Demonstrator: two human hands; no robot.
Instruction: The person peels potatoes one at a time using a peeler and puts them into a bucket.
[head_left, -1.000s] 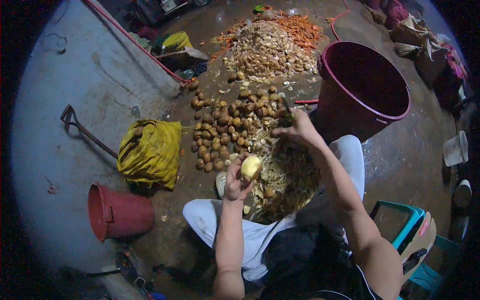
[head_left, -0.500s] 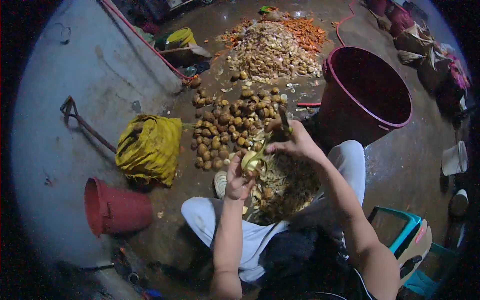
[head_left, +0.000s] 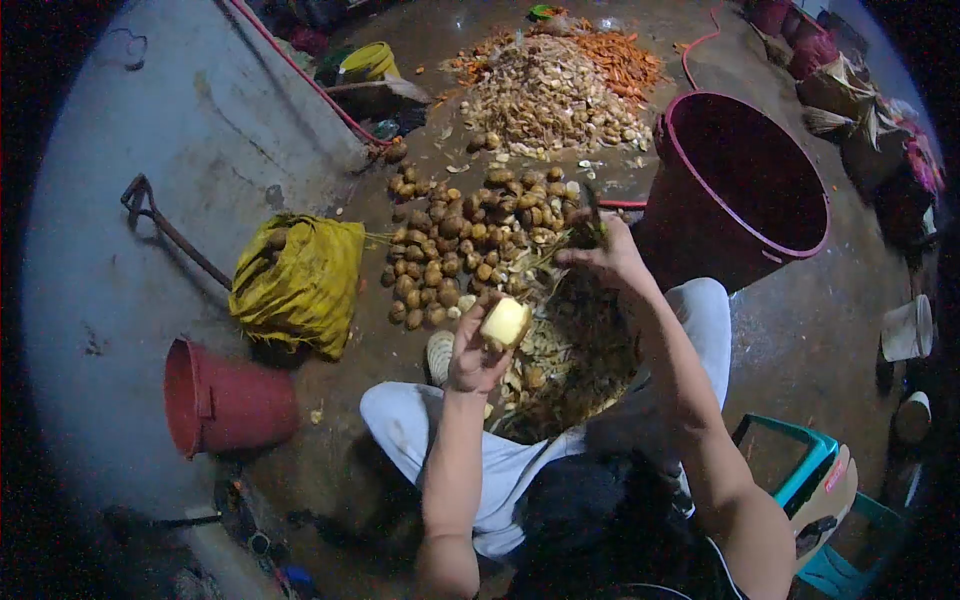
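Note:
My left hand (head_left: pixel 475 362) grips a potato (head_left: pixel 506 322) whose upturned side is peeled to pale yellow flesh. To the right and farther forward, my right hand (head_left: pixel 618 262) is closed around a knife (head_left: pixel 593 213), its dark blade pointing up and away from me. A gap separates the knife from the potato. Unpeeled brown potatoes (head_left: pixel 440 245) are heaped on the floor just beyond my left hand. Between my legs, below both hands, lie peelings (head_left: pixel 545 372), partly in shadow.
A large dark-red tub (head_left: pixel 672 215) stands on the right. Farther off is a mound of pale peeled pieces (head_left: pixel 550 100) beside orange peelings (head_left: pixel 620 62). On the left are a yellow sack (head_left: pixel 300 290) and a red bucket (head_left: pixel 240 400). A teal stool (head_left: pixel 815 465) sits at lower right.
My right hand and knife have moved up and right, away from the potato. The potato has turned in my left hand, showing more pale flesh.

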